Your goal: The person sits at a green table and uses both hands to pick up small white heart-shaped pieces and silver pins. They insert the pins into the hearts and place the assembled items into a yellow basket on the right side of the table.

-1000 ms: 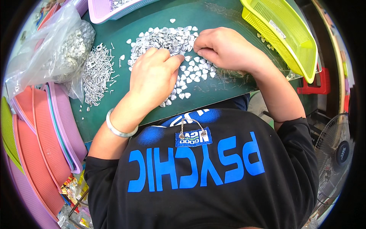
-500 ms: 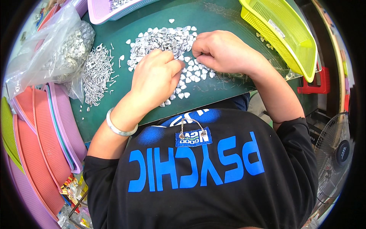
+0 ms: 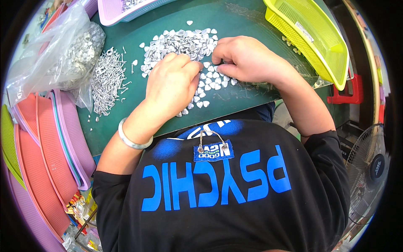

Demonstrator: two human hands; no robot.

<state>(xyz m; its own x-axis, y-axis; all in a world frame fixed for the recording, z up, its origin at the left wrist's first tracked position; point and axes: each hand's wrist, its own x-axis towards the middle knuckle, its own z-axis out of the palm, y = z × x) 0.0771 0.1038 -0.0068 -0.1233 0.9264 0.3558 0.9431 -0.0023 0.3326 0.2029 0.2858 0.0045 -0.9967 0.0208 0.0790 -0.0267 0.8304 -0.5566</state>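
A heap of small silver heart-shaped pieces (image 3: 180, 42) lies on the green tabletop. More loose silver hearts (image 3: 215, 80) are spread between and below my hands. My left hand (image 3: 173, 82) rests at the heap's near edge, fingers curled and knuckles up, so whatever it pinches is hidden beneath it. Just to its right, my right hand (image 3: 243, 58) is bent over the heap's right edge. Its thumb and forefinger curve toward each other above the hearts, and anything between their tips is too small to make out. The two hands stay slightly apart.
Left of the heap is a pile of small silver hook-like pieces (image 3: 108, 84), beside a clear plastic bag (image 3: 79, 54) of silver pieces. A lime-green basket (image 3: 312, 40) stands at right, a lilac basket (image 3: 121, 17) at the back. Stacked coloured baskets (image 3: 54, 143) flank the table.
My right hand's thumb and forefinger have parted a little. My left hand has shifted only slightly, its fingers still curled over the hearts.
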